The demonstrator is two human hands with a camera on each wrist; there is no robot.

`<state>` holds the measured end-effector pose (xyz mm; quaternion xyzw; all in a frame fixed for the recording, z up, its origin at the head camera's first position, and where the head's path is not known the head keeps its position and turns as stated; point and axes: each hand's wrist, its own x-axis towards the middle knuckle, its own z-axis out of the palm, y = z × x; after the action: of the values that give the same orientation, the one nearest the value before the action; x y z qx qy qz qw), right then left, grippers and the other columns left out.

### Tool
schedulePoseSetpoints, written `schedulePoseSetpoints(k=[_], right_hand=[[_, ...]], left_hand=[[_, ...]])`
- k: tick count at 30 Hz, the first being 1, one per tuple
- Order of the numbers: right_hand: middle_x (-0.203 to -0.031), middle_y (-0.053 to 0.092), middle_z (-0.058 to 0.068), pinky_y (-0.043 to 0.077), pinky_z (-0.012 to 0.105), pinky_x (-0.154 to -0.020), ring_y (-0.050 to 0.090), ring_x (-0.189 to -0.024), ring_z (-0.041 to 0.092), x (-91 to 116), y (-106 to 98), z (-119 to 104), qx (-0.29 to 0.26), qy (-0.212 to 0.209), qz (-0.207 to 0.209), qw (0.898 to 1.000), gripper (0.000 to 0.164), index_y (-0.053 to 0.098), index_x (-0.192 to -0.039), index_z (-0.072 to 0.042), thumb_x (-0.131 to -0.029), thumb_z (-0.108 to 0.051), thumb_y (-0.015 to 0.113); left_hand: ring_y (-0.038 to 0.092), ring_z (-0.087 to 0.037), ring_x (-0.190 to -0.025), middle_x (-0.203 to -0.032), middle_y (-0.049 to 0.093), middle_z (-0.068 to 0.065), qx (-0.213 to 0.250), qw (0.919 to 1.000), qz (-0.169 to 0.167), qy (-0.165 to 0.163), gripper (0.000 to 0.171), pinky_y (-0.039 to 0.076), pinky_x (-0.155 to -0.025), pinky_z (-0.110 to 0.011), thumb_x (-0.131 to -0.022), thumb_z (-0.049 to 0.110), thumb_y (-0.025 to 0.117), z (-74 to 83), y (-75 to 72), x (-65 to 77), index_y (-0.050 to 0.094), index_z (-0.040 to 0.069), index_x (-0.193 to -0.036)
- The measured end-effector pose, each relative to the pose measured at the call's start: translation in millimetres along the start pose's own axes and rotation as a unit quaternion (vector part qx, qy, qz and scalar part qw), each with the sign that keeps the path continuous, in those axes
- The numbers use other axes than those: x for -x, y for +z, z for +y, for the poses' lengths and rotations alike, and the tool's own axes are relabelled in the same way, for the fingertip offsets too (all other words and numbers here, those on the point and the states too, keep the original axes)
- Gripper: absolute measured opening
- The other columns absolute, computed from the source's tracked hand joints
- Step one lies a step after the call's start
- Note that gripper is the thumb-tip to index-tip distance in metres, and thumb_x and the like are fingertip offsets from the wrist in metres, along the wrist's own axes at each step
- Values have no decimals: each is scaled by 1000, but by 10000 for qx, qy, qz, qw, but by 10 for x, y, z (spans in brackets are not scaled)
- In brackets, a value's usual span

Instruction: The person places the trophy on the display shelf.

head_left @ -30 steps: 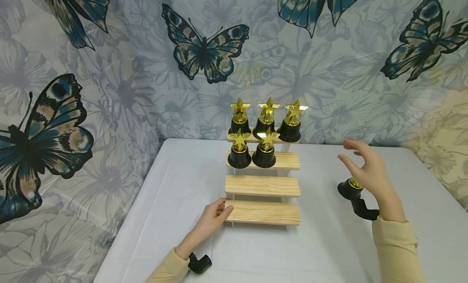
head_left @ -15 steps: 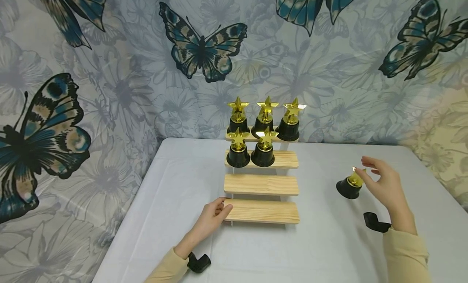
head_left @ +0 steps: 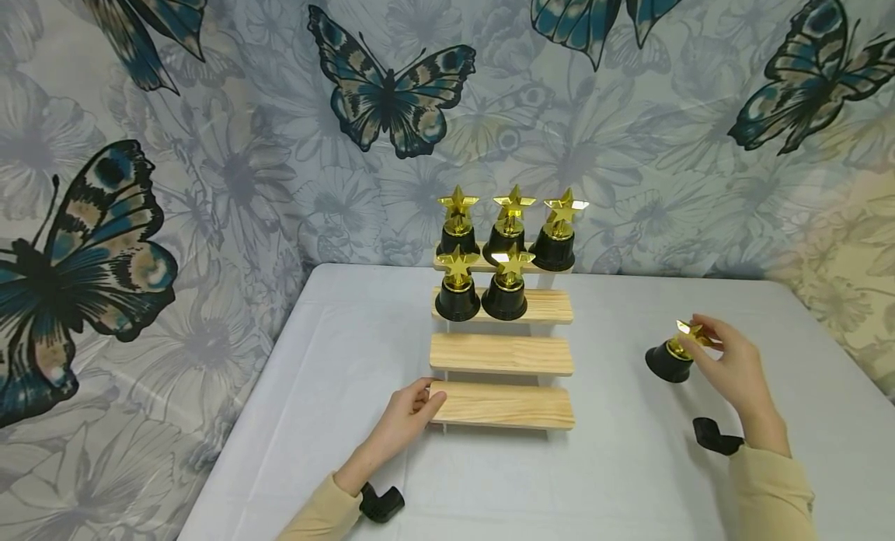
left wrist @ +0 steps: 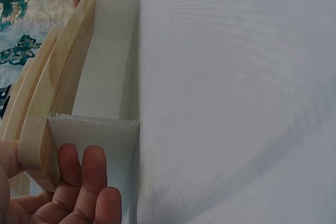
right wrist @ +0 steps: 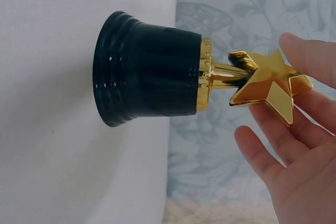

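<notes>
A small trophy (head_left: 669, 361) with a black base and a gold star stands on the right of the white-covered table. My right hand (head_left: 730, 368) has its thumb and fingers round the star, as the right wrist view shows close up, where the black base (right wrist: 147, 69) is out of the hand. With my left hand (head_left: 404, 413) I grip the left end of the lowest step of a wooden tiered stand (head_left: 506, 405). In the left wrist view, curled fingers (left wrist: 94, 169) lie by the white side panel under that step, the thumb against the wood's end.
Several like trophies fill the top step (head_left: 475, 267) and part of the second step (head_left: 548, 306). The third step (head_left: 501, 353) is bare wood. Butterfly-patterned cloth (head_left: 391, 214) hangs behind and left of the table (head_left: 349, 323).
My right hand has come down and back to the right, then closed in on the trophy's star. The left hand stays on the stand.
</notes>
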<state>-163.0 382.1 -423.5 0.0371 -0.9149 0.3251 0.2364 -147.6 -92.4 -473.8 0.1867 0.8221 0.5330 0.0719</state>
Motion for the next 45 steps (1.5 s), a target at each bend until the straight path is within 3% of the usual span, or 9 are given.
schedulePoseSetpoints(k=[7, 17, 31, 42, 45], right_hand=[[-107, 55, 30, 29, -2, -73, 33, -88, -21, 30, -9, 24, 31, 156, -32, 9999, 45, 47, -125, 11, -89, -10, 63], [-101, 57, 28, 30, -1, -72, 35, -88, -21, 42, 27, 45, 48, -50, 262, 9996, 34, 53, -119, 10, -88, 0, 61], [-98, 59, 28, 30, 0, -72, 36, -85, -21, 42, 45, 30, 69, -84, 469, 9988, 32, 56, -116, 10, -86, 2, 62], [-96, 60, 24, 29, -1, -77, 38, -89, -23, -90, -7, -263, -13, -579, 498, 9971, 34, 56, -119, 7, -86, 1, 63], [-98, 61, 12, 30, -1, -78, 41, -90, -21, -136, -37, -398, -83, -877, 510, 9948, 36, 56, -120, 7, -85, 4, 63]], left_hand=[[44, -7, -55, -66, 48, -1, 100, 9999, -20, 0, 49, 37, -49, -21, -96, 29, 53, 12, 3, 4, 49, -9, -125], [47, -8, -58, -71, 53, -2, -21, 10000, -34, 16, 50, 40, -51, -22, -97, 30, 51, 28, 0, 7, 48, -11, -125], [49, -5, -61, -71, 54, -2, -111, 9999, -15, 61, 51, 41, -53, -22, -97, 32, 50, 32, -6, 9, 48, -11, -125], [43, -7, -54, -67, 48, 0, 140, 9999, 39, 49, 45, 35, -48, -21, -97, 27, 52, 40, -1, 20, 49, -8, -125], [43, -7, -54, -67, 48, 0, 198, 9998, 43, 43, 46, 35, -48, -21, -97, 26, 52, 44, -2, 25, 48, -9, -126]])
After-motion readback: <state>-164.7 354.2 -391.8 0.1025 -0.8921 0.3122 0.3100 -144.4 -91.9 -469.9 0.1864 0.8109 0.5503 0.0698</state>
